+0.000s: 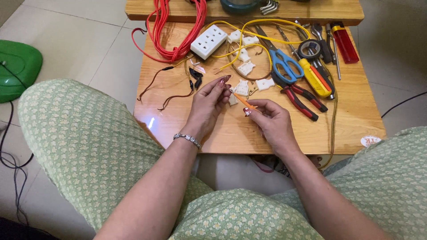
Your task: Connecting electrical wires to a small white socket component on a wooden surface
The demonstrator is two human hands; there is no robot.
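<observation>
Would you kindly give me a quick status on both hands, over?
Left hand pinching a small white plug part. Right hand holding thin orange tool against it. Red-handled pliers lie close beside right hand.

On our wooden table (356, 120) we see red wire (171, 31), a white socket block (208, 42), blue scissors (284, 62), red pliers (300, 98) and a red lighter (344, 43).

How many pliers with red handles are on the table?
1. The red pliers lie right of the hands, below the blue scissors. Other tools at the far right overlap, so another could be hidden.
</observation>
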